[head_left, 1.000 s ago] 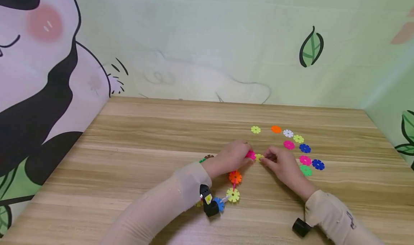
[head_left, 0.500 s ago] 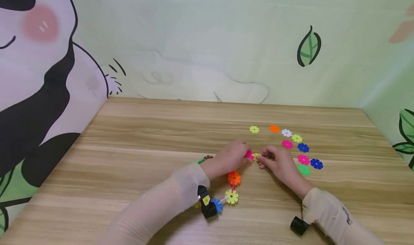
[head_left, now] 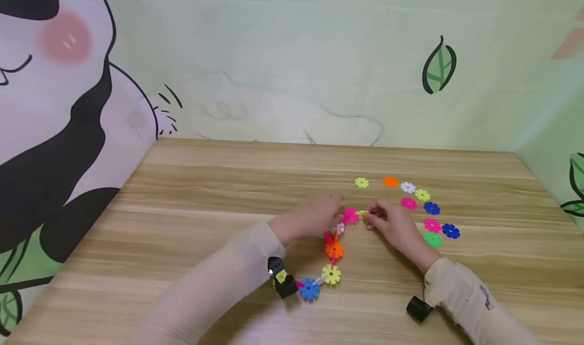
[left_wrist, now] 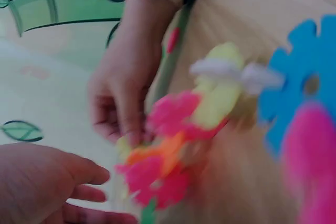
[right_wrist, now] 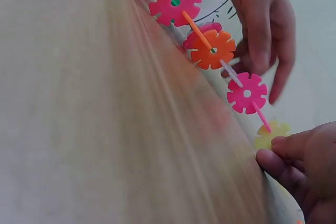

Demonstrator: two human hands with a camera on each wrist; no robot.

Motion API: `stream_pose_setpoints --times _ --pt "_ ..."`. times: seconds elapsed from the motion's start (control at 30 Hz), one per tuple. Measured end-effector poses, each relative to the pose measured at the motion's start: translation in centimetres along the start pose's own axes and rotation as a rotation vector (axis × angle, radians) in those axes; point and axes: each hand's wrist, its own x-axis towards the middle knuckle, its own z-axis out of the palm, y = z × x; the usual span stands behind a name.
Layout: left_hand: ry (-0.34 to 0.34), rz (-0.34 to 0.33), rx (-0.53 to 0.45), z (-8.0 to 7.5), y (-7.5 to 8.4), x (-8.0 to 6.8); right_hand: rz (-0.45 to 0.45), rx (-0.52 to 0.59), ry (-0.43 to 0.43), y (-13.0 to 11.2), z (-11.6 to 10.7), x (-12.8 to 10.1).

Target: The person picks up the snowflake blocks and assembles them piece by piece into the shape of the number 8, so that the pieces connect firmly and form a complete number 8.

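A chain of plastic snowflake discs [head_left: 334, 250] lies on the wooden table [head_left: 205, 193], running from a blue disc [head_left: 308, 288] up past yellow, orange and white ones to a pink disc [head_left: 350, 215]. My right hand [head_left: 388, 222] pinches the yellow end disc [head_left: 362, 214] between thumb and fingertips; the right wrist view shows this yellow disc [right_wrist: 270, 135] beside the pink disc [right_wrist: 247, 93]. My left hand [head_left: 319, 214] hovers just left of the pink disc with relaxed fingers [right_wrist: 262, 30], holding nothing. The left wrist view is blurred.
Several loose discs lie in an arc to the right of my hands, from a yellow-green one [head_left: 362, 182] and an orange one [head_left: 390, 181] down to a green one [head_left: 432, 239]. Printed fabric walls close in the table at back and sides.
My left hand has let go of the pink disc and drawn back a little to the left. The chain's upper end now shows uncovered, with the right hand still pinching the yellow disc.
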Motion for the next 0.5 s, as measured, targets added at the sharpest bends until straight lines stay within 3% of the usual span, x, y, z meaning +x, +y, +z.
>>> stream_pose_setpoints --times 0.23,0.5 --pt "-0.101 0.031 -0.107 -1.3 -2.2 -2.1 -0.021 -0.011 -0.003 -0.1 -0.3 0.5" --pt "-0.117 0.056 -0.069 -0.8 -2.8 -2.8 -0.014 -0.014 -0.013 -0.2 -0.1 1.1"
